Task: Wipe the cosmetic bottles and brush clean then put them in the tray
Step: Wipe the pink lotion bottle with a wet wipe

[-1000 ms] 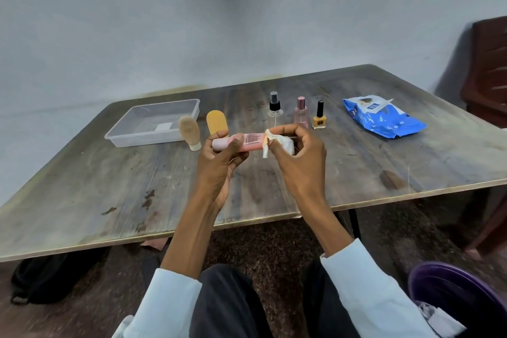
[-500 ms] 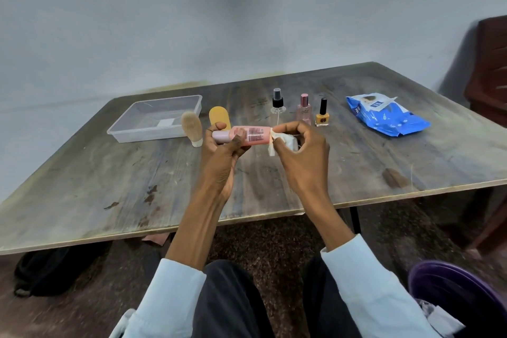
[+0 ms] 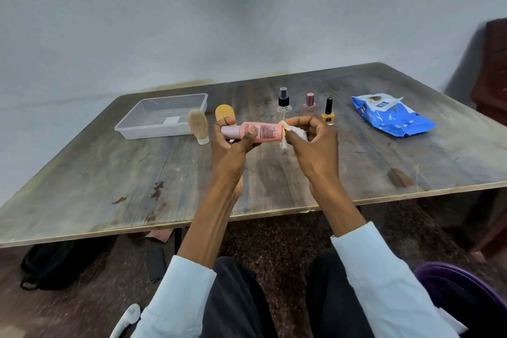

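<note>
Above a worn wooden table (image 3: 109, 173), with the clear tray (image 3: 162, 118) lying empty beyond and left of the left hand (image 3: 233, 143), a person held a pink tube (image 3: 252, 132) sideways, apparently to expose its end, while the right hand (image 3: 312, 143) pinched a white wipe (image 3: 297, 133) against it. A brush (image 3: 198, 126) and three small bottles (image 3: 310, 105) waited beyond the hands.

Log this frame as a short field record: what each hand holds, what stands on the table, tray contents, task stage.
left hand: grip on pink plastic tube bottle, held sideways
right hand: presses white wipe to the tube's end
clear plastic tray: no cosmetics inside
standing on wooden table: tan bristle brush, clear spray bottle, pink perfume bottle, yellow nail polish bottle
blue wipes pack: lying at right
stage: wiping first bottle
</note>
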